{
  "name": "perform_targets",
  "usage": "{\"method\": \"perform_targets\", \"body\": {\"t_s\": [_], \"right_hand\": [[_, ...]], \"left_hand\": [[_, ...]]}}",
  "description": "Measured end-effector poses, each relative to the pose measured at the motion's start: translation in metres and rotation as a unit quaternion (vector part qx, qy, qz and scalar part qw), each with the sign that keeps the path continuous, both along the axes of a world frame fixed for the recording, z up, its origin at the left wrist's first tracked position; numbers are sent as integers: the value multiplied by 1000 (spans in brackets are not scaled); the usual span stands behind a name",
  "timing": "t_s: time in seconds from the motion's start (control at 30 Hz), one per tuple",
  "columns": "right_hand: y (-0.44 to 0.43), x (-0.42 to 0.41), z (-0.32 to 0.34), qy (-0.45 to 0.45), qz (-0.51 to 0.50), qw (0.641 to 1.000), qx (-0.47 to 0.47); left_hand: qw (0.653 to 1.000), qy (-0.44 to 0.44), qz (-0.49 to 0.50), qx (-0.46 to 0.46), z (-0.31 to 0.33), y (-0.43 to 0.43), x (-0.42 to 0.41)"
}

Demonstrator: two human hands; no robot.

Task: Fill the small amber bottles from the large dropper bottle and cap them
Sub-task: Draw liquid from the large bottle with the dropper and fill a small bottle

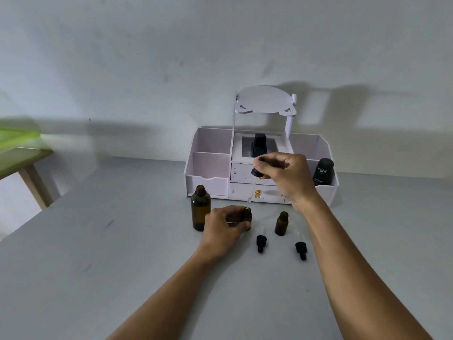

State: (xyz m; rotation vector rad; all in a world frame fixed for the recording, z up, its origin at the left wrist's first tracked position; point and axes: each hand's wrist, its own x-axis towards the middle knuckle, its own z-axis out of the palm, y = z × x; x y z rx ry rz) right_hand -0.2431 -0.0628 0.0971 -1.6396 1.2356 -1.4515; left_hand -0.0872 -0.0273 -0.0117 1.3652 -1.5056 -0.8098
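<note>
Right grip (282, 175) pinches the dropper (255, 172), its tip at the small amber bottle (247, 214) mouth. Left grip (221, 229) curls round that bottle, upright on the counter (122, 241).

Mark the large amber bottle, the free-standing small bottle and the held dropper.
large amber bottle (200, 209), head view, mid body
free-standing small bottle (281, 225), head view, mid body
dropper (255, 172), head view, black collar

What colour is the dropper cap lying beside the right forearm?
Black. The dropper cap shows best in the head view.
</note>
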Motion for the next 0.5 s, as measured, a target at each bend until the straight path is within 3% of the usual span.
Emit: {"method": "perform_targets", "body": {"t_s": [0.5], "right_hand": [[1, 3, -2, 21, -2, 1000, -20]], "left_hand": [[1000, 9, -8, -2, -2, -1, 0]]}}
